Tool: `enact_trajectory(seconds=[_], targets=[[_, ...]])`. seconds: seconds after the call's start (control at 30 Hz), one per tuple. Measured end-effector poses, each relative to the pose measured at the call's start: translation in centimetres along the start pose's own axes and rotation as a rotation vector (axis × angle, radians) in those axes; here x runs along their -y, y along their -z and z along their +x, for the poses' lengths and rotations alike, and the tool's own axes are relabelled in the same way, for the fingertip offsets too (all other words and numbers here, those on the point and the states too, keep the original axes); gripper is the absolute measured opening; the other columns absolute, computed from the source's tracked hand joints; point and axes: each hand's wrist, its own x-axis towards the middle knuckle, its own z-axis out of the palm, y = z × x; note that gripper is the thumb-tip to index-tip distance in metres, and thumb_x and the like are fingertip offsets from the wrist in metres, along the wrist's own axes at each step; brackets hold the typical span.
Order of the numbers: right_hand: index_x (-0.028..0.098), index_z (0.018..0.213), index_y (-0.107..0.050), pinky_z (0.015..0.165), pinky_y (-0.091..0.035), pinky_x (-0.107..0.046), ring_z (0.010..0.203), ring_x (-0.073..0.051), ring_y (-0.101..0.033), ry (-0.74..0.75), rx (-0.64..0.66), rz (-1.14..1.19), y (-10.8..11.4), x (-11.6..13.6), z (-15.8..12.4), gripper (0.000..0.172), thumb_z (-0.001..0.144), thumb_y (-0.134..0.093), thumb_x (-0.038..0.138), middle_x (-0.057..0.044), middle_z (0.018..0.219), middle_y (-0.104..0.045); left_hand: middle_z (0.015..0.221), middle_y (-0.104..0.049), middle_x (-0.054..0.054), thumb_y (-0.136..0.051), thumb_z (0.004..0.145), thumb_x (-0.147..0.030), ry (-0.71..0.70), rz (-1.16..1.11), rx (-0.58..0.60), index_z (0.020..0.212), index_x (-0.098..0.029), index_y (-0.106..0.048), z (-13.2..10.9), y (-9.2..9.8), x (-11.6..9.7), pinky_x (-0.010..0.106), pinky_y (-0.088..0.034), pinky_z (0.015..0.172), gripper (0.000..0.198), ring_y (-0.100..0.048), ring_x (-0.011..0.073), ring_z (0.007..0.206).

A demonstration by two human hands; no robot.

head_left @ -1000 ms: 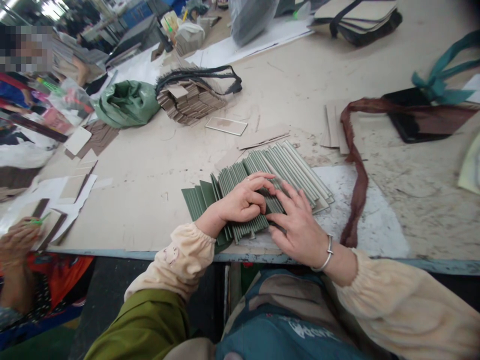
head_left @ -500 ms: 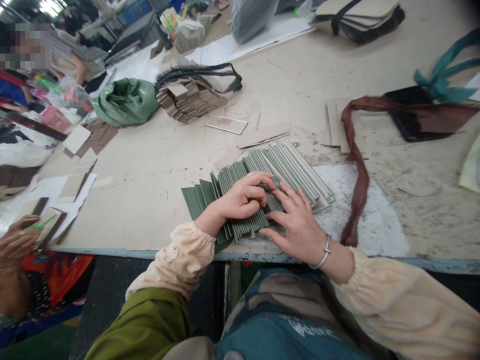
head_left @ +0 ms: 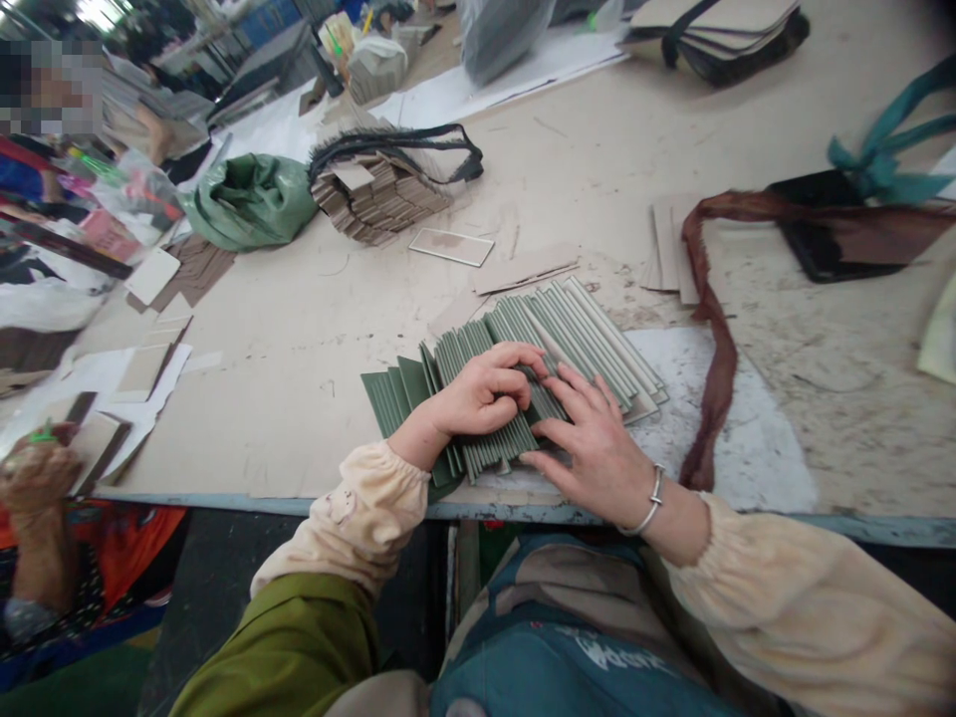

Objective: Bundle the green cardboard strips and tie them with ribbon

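A row of thin green-faced board pieces (head_left: 467,354) leans like fanned cards near the table's front edge. Their right end shows pale grey-white faces (head_left: 608,349). My left hand (head_left: 489,388) rests on top of the row with its fingers curled, thumb tucked in; what lies under the fingertips is hidden. Beside it my right hand (head_left: 594,438), with a silver bangle at the wrist, lies against the pieces with fingers stretched and apart. The fingertips of both hands nearly meet over a gap in the row.
A strapped bundle of brown boards (head_left: 380,199) and a green bag (head_left: 254,199) stand farther back. On the right, a brown cloth strip (head_left: 709,368) crosses white paper (head_left: 769,458) and a black slab (head_left: 814,239). At left, a co-worker's hand (head_left: 37,473) is near dark-edged boards.
My two hands stay almost where they were on the green row; the right has shifted very slightly right. At left, the co-worker's hand has turned and drawn back from the boards.
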Motion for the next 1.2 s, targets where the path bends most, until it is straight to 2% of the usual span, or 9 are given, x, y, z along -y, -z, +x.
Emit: enact_trajectory(seconds=[0.43,0.63,0.8,1.2], targets=[[0.017,0.084,-0.063,0.11,-0.017,-0.056,0.134,-0.034,-0.028,-0.048,-0.021,-0.044,-0.1,0.9,0.0,0.019,0.076,-0.062,0.034,-0.014,0.133,-0.049,0.106,-0.06,0.008,-0.046,0.068,-0.009,0.014,0.001,0.005,0.067,-0.018,-0.058,0.0,-0.1,0.0,0.045,-0.042,0.099,0.014,-0.051,0.0236,0.112],[0.018,0.098,-0.06,0.108,-0.015,-0.062,0.136,-0.037,-0.022,-0.054,-0.097,-0.094,-0.2,1.7,-0.2,0.024,0.075,-0.06,0.025,-0.013,0.134,-0.048,0.112,-0.057,0.009,-0.046,0.066,-0.008,0.038,-0.025,0.005,0.071,-0.017,-0.059,-0.2,-0.1,0.2,0.044,-0.042,0.098,0.017,-0.051,0.0241,0.111],[0.02,0.081,-0.065,0.109,-0.013,-0.06,0.138,-0.035,-0.018,0.005,-0.121,-0.091,-0.5,2.0,-0.5,0.009,0.076,-0.058,0.017,-0.008,0.137,-0.045,0.124,-0.051,0.012,-0.047,0.067,-0.01,0.071,-0.037,-0.065,0.081,-0.017,-0.06,-0.2,-0.1,0.1,0.045,-0.043,0.097,0.021,-0.05,0.0254,0.114],[0.022,0.077,-0.07,0.11,-0.014,-0.06,0.137,-0.034,-0.019,0.041,-0.111,-0.022,-0.5,1.7,-0.4,0.014,0.077,-0.058,0.016,-0.006,0.134,-0.047,0.124,-0.049,0.012,-0.047,0.065,-0.009,0.074,-0.053,-0.158,0.085,-0.017,-0.058,-0.5,-0.1,0.3,0.048,-0.039,0.1,0.024,-0.048,0.0255,0.117]])
